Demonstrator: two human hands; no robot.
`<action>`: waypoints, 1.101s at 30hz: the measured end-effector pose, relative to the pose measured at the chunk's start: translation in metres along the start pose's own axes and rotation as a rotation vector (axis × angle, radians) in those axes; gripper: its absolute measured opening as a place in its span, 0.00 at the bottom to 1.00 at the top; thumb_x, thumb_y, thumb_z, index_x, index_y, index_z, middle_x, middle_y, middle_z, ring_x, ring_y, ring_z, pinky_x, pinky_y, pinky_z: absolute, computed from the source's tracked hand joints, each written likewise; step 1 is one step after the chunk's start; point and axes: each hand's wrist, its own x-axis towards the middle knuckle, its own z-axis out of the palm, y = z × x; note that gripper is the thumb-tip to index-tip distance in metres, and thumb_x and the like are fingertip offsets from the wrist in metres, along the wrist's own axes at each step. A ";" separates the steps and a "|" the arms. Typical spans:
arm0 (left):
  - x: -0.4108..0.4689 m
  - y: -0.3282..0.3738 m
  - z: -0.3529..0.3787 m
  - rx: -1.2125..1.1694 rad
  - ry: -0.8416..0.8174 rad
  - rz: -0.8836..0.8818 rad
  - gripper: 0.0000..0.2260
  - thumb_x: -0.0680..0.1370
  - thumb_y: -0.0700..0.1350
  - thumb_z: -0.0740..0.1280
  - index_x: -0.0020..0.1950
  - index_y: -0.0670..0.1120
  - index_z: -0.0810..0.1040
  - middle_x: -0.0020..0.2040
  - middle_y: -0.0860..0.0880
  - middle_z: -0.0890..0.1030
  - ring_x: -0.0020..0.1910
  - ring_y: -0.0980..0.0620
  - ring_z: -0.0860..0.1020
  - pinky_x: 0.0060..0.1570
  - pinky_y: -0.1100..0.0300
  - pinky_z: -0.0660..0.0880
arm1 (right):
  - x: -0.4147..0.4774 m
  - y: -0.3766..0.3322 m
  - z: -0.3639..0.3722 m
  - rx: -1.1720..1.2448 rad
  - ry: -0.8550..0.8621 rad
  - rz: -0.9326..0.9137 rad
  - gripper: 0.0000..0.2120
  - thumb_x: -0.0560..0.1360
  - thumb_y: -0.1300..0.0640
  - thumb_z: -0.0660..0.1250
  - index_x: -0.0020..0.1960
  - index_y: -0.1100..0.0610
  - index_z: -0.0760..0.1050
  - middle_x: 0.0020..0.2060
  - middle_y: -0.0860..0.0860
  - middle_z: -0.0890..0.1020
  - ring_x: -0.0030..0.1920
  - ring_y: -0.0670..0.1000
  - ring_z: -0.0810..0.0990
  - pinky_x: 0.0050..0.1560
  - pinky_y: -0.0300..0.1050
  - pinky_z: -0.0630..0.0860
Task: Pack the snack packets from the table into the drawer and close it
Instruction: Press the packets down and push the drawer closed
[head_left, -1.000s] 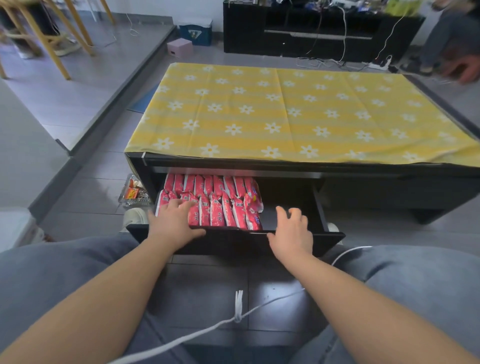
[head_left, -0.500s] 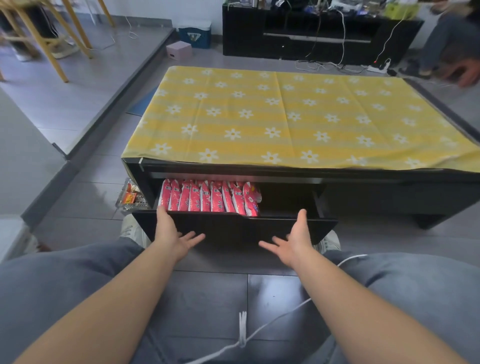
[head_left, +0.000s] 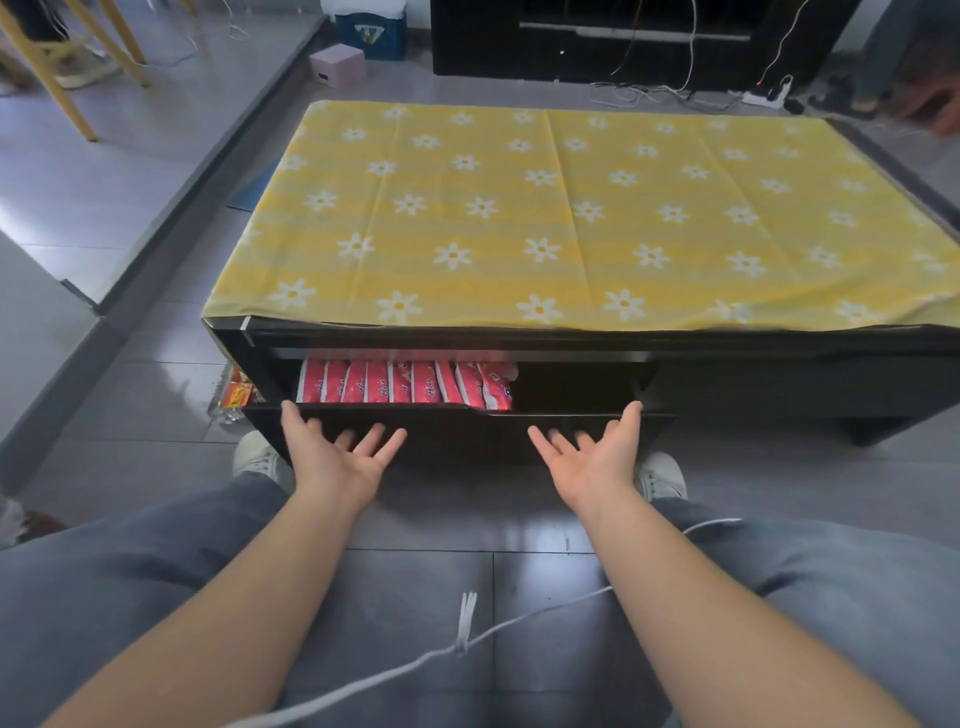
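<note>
A black drawer (head_left: 462, 423) under the low table stands a little way out, with only a narrow strip of its inside showing. Several red snack packets (head_left: 402, 382) stand in a row in its left half. The right half looks dark and bare. My left hand (head_left: 335, 452) rests flat against the left part of the drawer front, fingers spread. My right hand (head_left: 592, 457) lies flat against the right part in the same way. Neither hand holds anything.
The table top carries a yellow cloth with white daisies (head_left: 571, 218). A clear tray with orange packets (head_left: 236, 397) lies on the floor left of the table. My knees and white shoes (head_left: 662, 475) flank the drawer. A white cord (head_left: 467, 636) crosses my lap.
The drawer has slid inward under the table, so fewer packets show. Both hands left the drawer's top edge and now lie flat on its front.
</note>
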 end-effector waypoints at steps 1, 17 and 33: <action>0.008 -0.002 0.003 0.012 -0.005 -0.004 0.38 0.78 0.69 0.63 0.85 0.62 0.53 0.85 0.43 0.56 0.78 0.31 0.67 0.64 0.28 0.75 | 0.008 -0.001 0.002 -0.009 -0.004 0.002 0.41 0.77 0.31 0.64 0.84 0.39 0.51 0.85 0.55 0.53 0.81 0.69 0.59 0.64 0.74 0.74; 0.061 0.013 0.047 0.036 -0.087 -0.001 0.36 0.81 0.68 0.59 0.86 0.60 0.50 0.86 0.42 0.52 0.75 0.33 0.72 0.65 0.37 0.75 | 0.065 -0.022 0.035 -0.106 -0.142 0.040 0.41 0.78 0.28 0.60 0.84 0.41 0.51 0.85 0.57 0.53 0.79 0.67 0.65 0.63 0.71 0.74; 0.060 0.009 0.045 0.305 -0.149 -0.036 0.32 0.85 0.63 0.57 0.86 0.57 0.51 0.86 0.43 0.55 0.76 0.37 0.72 0.66 0.37 0.75 | 0.068 -0.017 0.037 -0.315 -0.070 0.013 0.38 0.80 0.36 0.65 0.84 0.41 0.53 0.82 0.57 0.61 0.74 0.67 0.72 0.48 0.65 0.83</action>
